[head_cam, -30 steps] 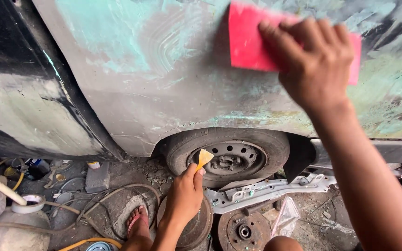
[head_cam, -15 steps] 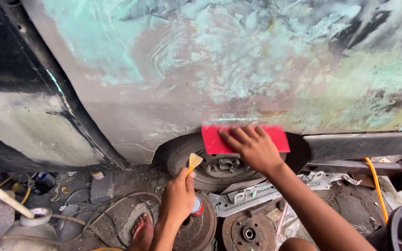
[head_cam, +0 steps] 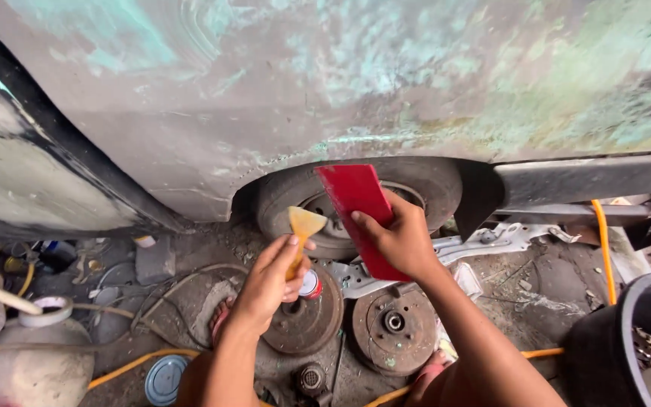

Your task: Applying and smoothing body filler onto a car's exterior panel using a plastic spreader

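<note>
Down by the wheel arch, the right hand (head_cam: 404,240) grips a red spreader (head_cam: 362,215), fingers wrapped over its lower half, the blade tilted up in front of the tyre (head_cam: 431,185). The left hand (head_cam: 269,280) pinches a small yellow putty knife (head_cam: 303,230) by its handle, fingers pressed together, its blade just beside the red one. Under the hands lie two rusty brake drums (head_cam: 393,328) and a small can (head_cam: 310,285) on the dirt floor, with an orange hose (head_cam: 603,249) snaking past and a black bucket (head_cam: 627,332) at the right. Above, the car panel (head_cam: 325,83) is sanded grey with patches of green filler.
</note>
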